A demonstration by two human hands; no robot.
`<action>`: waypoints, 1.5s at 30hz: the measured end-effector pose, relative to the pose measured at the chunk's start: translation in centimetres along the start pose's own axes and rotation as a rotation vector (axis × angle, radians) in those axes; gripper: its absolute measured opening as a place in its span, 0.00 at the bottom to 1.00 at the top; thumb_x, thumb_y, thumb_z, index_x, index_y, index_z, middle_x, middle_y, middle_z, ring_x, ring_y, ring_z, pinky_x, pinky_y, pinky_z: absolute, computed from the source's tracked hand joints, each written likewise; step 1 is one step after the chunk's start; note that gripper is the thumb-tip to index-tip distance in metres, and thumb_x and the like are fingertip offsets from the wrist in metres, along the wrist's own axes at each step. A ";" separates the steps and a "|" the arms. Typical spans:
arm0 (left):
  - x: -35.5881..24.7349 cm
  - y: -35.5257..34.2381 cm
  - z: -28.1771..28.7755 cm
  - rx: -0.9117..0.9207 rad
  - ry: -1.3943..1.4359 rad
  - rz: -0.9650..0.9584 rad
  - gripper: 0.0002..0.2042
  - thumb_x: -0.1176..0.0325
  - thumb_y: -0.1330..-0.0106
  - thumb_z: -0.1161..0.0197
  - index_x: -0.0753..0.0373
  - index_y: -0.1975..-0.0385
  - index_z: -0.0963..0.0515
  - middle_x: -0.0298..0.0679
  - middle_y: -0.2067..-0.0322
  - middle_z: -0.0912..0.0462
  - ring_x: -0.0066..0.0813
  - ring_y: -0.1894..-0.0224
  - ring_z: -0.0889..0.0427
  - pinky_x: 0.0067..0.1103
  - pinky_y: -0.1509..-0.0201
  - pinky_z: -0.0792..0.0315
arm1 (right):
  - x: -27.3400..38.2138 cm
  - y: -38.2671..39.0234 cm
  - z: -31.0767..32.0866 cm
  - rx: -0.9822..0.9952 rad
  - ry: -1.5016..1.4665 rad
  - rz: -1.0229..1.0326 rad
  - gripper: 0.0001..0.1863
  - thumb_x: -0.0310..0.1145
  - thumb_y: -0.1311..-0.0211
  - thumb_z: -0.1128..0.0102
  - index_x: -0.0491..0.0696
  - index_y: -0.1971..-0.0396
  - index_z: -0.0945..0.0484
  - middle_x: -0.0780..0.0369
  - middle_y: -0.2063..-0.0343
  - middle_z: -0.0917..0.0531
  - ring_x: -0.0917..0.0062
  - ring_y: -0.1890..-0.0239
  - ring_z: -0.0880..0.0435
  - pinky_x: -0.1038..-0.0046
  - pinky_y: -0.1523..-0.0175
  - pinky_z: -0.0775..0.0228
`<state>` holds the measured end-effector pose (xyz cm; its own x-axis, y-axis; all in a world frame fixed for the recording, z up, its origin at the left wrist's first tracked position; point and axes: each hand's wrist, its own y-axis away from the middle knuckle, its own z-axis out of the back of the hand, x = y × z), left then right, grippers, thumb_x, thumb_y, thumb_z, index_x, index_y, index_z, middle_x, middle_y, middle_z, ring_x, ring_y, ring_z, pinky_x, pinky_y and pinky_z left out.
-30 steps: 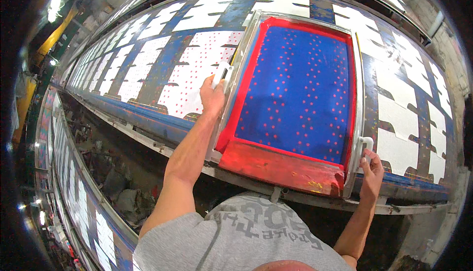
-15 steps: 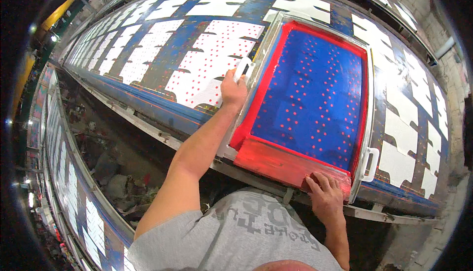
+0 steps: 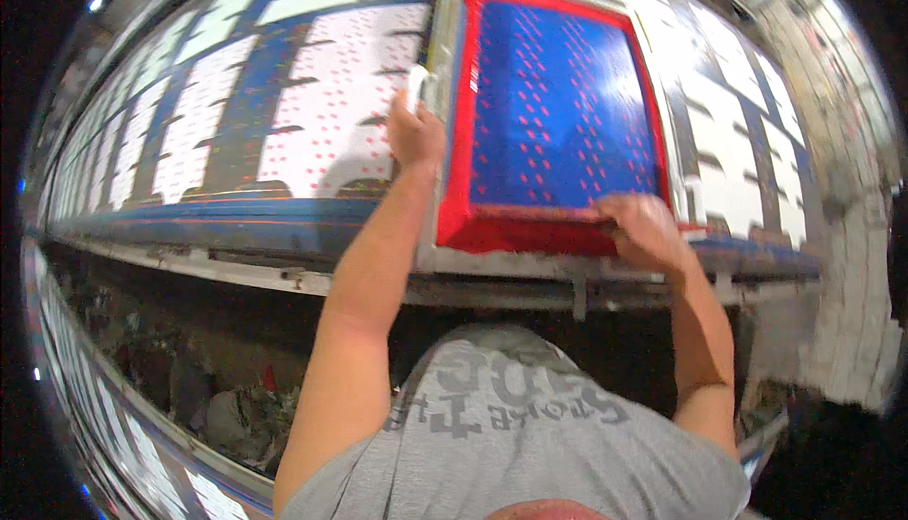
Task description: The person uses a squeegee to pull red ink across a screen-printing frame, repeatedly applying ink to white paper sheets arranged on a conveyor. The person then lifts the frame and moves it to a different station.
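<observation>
A printing screen with a pale frame (image 3: 450,95) lies on the long table, its blue mesh (image 3: 567,113) dotted with small openings and bordered in red. My left hand (image 3: 416,139) is closed around the white handle (image 3: 415,87) on the screen's left side. At the near end of the mesh, my right hand (image 3: 651,234) grips the top edge of a red-smeared squeegee (image 3: 539,212). The squeegee spans the screen crosswise and stands nearly upright, seen edge-on. Red ink (image 3: 530,234) covers the strip just nearer than it. Motion blurs the right fingers slightly.
White cut fabric pieces lie in rows on the table; a red-dotted piece (image 3: 331,95) is left of the screen, plain white pieces (image 3: 724,132) to its right. A metal rail (image 3: 236,269) runs along the near edge. A second table with pieces stands at lower left.
My right hand has gone from resting on the flat-lying squeegee to gripping it, and the squeegee now stands up. My left hand stays on the handle. The view has turned.
</observation>
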<state>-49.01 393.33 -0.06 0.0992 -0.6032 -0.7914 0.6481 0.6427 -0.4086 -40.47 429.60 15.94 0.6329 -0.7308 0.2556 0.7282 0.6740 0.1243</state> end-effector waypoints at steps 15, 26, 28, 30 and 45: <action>-0.5 -0.3 0.5 0.102 0.045 0.033 0.25 0.79 0.36 0.41 0.70 0.35 0.25 0.54 0.48 0.12 0.57 0.44 0.13 0.45 0.37 0.22 | 5.2 4.5 -5.0 -0.294 0.033 -0.107 0.23 0.21 0.45 0.36 0.51 0.48 0.12 0.59 0.54 0.11 0.59 0.50 0.12 0.57 0.42 0.20; -0.6 -0.4 1.0 0.118 0.078 0.045 0.25 0.80 0.34 0.43 0.70 0.34 0.25 0.53 0.48 0.12 0.51 0.45 0.11 0.40 0.39 0.20 | -4.9 -7.3 -3.5 -0.357 0.146 -0.004 0.23 0.20 0.43 0.37 0.53 0.48 0.14 0.59 0.54 0.13 0.59 0.51 0.12 0.56 0.44 0.20; -0.6 -0.5 1.1 0.127 0.033 0.033 0.25 0.80 0.34 0.42 0.70 0.35 0.25 0.53 0.49 0.12 0.50 0.46 0.10 0.39 0.40 0.19 | -8.1 -11.2 -2.8 -0.420 0.208 0.067 0.18 0.25 0.44 0.37 0.52 0.52 0.14 0.58 0.61 0.13 0.57 0.56 0.11 0.54 0.51 0.17; -0.8 -0.1 1.4 0.136 0.122 0.034 0.24 0.82 0.32 0.41 0.70 0.35 0.25 0.52 0.49 0.12 0.47 0.47 0.10 0.37 0.41 0.19 | -11.3 -15.1 -2.0 -0.389 0.226 0.064 0.19 0.25 0.45 0.36 0.53 0.52 0.13 0.57 0.60 0.12 0.55 0.54 0.10 0.52 0.51 0.16; -3.9 0.0 1.9 0.127 -0.144 0.135 0.24 0.82 0.28 0.37 0.70 0.32 0.26 0.53 0.43 0.13 0.41 0.40 0.12 0.34 0.33 0.22 | -27.9 -40.4 3.7 -0.352 0.309 -0.035 0.25 0.32 0.35 0.42 0.60 0.38 0.16 0.56 0.42 0.12 0.54 0.38 0.13 0.50 0.34 0.20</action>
<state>-48.01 394.78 3.93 0.2923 -0.5830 -0.7581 0.7109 0.6627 -0.2356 -88.52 423.18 7.35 0.6163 -0.7861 -0.0467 0.7615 0.6100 -0.2191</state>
